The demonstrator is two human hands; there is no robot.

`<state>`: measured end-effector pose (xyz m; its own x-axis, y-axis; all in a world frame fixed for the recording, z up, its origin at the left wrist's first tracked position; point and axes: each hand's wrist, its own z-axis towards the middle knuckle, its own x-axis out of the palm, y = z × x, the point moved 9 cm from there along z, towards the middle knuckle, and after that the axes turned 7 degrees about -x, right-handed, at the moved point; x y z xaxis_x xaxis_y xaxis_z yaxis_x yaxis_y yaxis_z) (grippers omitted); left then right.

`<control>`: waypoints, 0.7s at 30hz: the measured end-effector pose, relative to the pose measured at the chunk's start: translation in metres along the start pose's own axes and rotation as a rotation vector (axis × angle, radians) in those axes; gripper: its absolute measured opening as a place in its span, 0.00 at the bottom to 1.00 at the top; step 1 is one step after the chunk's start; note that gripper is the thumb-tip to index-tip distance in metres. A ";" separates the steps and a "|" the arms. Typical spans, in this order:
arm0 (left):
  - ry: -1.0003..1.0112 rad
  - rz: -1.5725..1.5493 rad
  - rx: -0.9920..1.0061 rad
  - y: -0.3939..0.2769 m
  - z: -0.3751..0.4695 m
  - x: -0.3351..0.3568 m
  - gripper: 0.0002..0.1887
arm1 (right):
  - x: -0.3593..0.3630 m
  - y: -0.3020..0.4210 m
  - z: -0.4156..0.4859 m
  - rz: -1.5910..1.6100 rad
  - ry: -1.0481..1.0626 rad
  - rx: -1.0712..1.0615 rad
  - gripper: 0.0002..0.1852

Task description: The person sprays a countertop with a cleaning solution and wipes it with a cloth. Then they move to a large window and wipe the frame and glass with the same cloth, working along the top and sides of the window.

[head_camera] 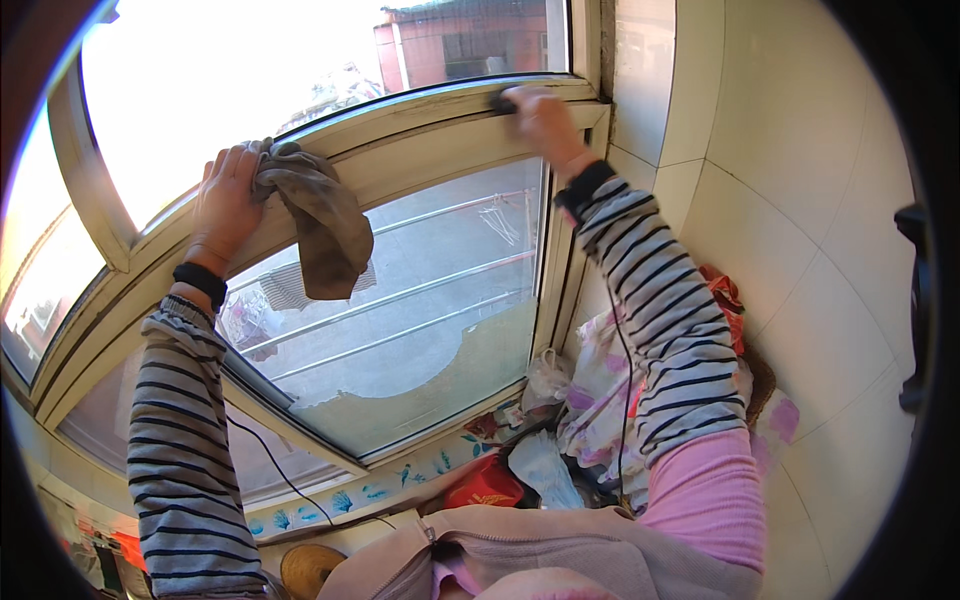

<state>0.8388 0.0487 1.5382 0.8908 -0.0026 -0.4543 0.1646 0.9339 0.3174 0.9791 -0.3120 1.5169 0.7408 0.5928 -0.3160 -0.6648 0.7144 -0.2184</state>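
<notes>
My left hand (229,199) rests against the horizontal rail of a cream window frame (427,154), holding a grey-brown cloth (319,217) that hangs down in front of the lower pane. Farther right, my right hand (544,124) is closed around a small dark object (504,102) at the rail near the frame's right corner. That object is blurred and mostly covered by the fingers, so its kind cannot be told. Dark grime marks the rail's grooves. Both wrists wear black bands with thin cables running down from them.
Below the window runs a sill with blue leaf patterns (341,500). In the right corner lie a red bag (484,484), a clear plastic bag (547,379) and floral fabric (592,405). A tiled wall (780,210) rises at right. Outside the glass are metal rails and hangers (501,223).
</notes>
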 end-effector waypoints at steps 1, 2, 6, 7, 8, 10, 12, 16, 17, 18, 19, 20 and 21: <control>0.009 0.003 -0.005 0.001 0.000 0.001 0.25 | 0.000 0.041 0.006 0.056 -0.032 -0.224 0.17; 0.010 0.005 -0.024 0.003 0.000 0.001 0.25 | -0.008 0.045 0.009 0.038 -0.051 -0.208 0.17; 0.005 -0.022 0.011 -0.001 0.000 -0.004 0.25 | -0.007 -0.009 -0.003 -0.325 0.313 -0.076 0.15; 0.003 -0.041 0.009 -0.003 -0.001 -0.006 0.24 | -0.019 -0.049 -0.016 -0.521 0.376 0.037 0.14; -0.014 -0.058 0.015 -0.004 -0.001 -0.010 0.24 | -0.027 -0.089 -0.031 -0.664 0.527 0.159 0.14; -0.025 -0.025 0.001 -0.006 -0.002 -0.015 0.23 | -0.033 -0.118 -0.041 -0.777 0.482 0.092 0.11; -0.052 -0.039 0.032 -0.012 -0.002 -0.020 0.22 | -0.037 -0.135 -0.039 -0.687 0.416 0.087 0.09; -0.025 -0.031 -0.016 -0.011 0.000 -0.019 0.23 | -0.025 -0.146 -0.024 -0.564 0.488 0.305 0.11; -0.032 -0.036 -0.008 -0.011 0.000 -0.019 0.24 | -0.028 -0.148 -0.020 -0.594 0.472 0.380 0.12; -0.037 -0.037 -0.006 -0.011 -0.001 -0.019 0.24 | -0.022 -0.146 -0.017 -0.514 0.510 0.393 0.12; -0.033 -0.043 -0.007 -0.010 -0.001 -0.018 0.23 | -0.023 -0.147 -0.017 -0.488 0.509 0.432 0.12; -0.031 -0.048 -0.010 -0.009 -0.001 -0.017 0.23 | -0.023 -0.150 -0.020 -0.494 0.517 0.506 0.13; -0.030 -0.053 -0.011 -0.008 -0.002 -0.017 0.23 | -0.020 -0.142 -0.018 -0.429 0.497 0.456 0.12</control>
<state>0.8218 0.0415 1.5418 0.8934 -0.0627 -0.4450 0.2073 0.9361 0.2843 1.0568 -0.4326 1.5373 0.7222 0.0731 -0.6878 -0.1468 0.9879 -0.0491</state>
